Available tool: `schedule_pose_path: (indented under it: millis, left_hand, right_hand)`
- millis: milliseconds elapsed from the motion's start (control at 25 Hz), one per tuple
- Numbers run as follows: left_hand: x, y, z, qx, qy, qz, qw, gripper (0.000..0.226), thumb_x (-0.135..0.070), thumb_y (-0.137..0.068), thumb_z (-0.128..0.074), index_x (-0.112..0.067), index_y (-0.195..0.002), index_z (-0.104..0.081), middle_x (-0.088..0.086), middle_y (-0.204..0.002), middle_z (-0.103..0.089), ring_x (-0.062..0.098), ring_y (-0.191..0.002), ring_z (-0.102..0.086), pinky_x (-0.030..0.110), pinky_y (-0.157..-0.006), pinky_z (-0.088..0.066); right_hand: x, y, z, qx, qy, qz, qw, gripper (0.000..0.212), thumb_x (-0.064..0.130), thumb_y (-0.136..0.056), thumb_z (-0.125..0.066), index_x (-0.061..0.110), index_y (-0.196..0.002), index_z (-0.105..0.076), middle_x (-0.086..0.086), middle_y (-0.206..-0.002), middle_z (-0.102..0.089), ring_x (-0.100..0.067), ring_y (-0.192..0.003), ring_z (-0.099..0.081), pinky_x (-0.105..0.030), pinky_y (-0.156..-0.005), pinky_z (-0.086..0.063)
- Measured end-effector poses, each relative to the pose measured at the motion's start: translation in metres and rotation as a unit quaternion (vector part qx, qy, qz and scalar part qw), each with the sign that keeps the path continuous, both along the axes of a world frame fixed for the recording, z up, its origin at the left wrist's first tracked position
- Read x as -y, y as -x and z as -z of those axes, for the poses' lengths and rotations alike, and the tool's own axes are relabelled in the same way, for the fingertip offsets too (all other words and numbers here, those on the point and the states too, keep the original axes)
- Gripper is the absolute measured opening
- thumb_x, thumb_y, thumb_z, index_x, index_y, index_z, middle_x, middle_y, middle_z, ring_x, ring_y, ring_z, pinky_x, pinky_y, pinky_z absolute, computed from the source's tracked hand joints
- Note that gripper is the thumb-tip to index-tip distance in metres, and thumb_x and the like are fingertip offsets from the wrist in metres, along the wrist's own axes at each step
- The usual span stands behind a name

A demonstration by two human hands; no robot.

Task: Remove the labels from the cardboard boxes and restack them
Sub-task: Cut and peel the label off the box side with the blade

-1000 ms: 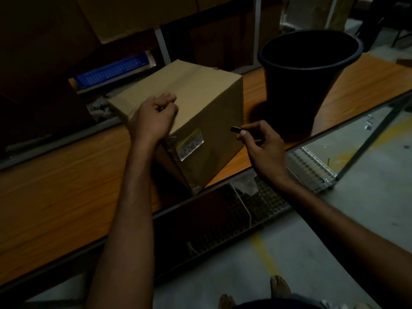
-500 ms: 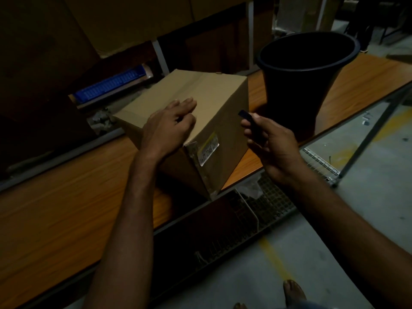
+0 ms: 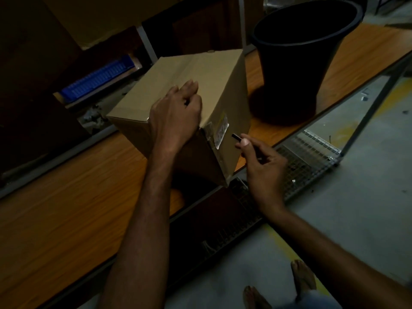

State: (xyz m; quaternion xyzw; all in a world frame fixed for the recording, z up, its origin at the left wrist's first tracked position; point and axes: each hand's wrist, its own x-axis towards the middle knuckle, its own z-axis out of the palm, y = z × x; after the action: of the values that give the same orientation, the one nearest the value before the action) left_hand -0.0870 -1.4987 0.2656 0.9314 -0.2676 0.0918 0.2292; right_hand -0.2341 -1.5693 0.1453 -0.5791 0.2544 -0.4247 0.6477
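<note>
Head view, left hand [image 3: 176, 114] holding box [image 3: 200, 70], right hand [image 3: 263, 166] pinching tool [image 3: 235, 137] near label [image 3: 221, 130]

The surface [image 3: 66, 208] lies open left of the box [image 3: 207, 81], while the black bucket [image 3: 294, 70] crowds its right, seemingly leaving a narrow gap.
</note>
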Motion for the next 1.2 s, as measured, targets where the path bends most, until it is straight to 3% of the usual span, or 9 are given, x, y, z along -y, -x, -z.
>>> schedule_pose_path:
  millis: [160, 440, 680, 960, 1200]
  left_hand:
    - [0.000, 0.001, 0.001, -0.003, 0.005, 0.004, 1.000, 0.044, -0.037, -0.107, -0.038, -0.039, -0.150, -0.047, -0.020, -0.159, -0.039, 0.007, -0.149, -0.029, 0.037, -0.122, -0.017]
    - [-0.003, 0.001, 0.004, 0.012, 0.015, 0.008, 1.000, 0.044, -0.038, -0.107, -0.037, -0.036, -0.150, -0.048, -0.017, -0.159, -0.040, 0.008, -0.150, -0.030, 0.038, -0.122, -0.016]
    - [-0.001, -0.001, 0.006, 0.015, 0.012, 0.008, 1.000, 0.045, -0.038, -0.106, -0.037, -0.037, -0.150, -0.048, -0.018, -0.159, -0.039, 0.008, -0.150, -0.029, 0.037, -0.121, -0.014]
    - [-0.001, -0.001, 0.004, 0.015, 0.002, 0.003, 1.000, 0.044, -0.037, -0.109, -0.035, -0.036, -0.151, -0.046, -0.017, -0.161, -0.037, 0.008, -0.151, -0.028, 0.036, -0.121, -0.013]
    - [-0.002, 0.000, 0.004, 0.021, 0.005, 0.009, 1.000, 0.044, -0.037, -0.108, -0.035, -0.036, -0.150, -0.048, -0.014, -0.160, -0.039, 0.011, -0.149, -0.032, 0.038, -0.121, -0.016]
  right_hand:
    - [-0.033, 0.001, 0.031, -0.032, 0.002, 0.033, 0.999, 0.022, 0.023, -0.100, -0.070, 0.020, -0.120, -0.077, 0.015, -0.107, -0.075, -0.008, -0.099, -0.071, -0.028, -0.080, -0.061]
    - [-0.058, -0.009, 0.047, -0.025, 0.109, 0.047, 0.993, 0.031, 0.015, -0.096, -0.076, 0.021, -0.126, -0.071, 0.013, -0.112, -0.073, -0.007, -0.104, -0.067, -0.040, -0.082, -0.059]
    - [-0.052, -0.015, 0.042, 0.001, 0.150, 0.065, 0.987, 0.028, 0.011, -0.095, -0.076, 0.013, -0.123, -0.074, 0.005, -0.110, -0.075, -0.012, -0.103, -0.068, -0.040, -0.081, -0.060]
    - [-0.055, -0.015, 0.031, 0.002, 0.099, 0.078, 0.992, 0.023, 0.015, -0.093, -0.078, 0.010, -0.116, -0.078, 0.002, -0.111, -0.078, -0.005, -0.104, -0.070, -0.027, -0.083, -0.060]
    - [-0.061, -0.013, 0.032, -0.003, 0.080, 0.072, 0.994, 0.020, 0.012, -0.092, -0.079, 0.011, -0.113, -0.079, 0.007, -0.109, -0.076, -0.003, -0.104, -0.069, -0.026, -0.085, -0.059]
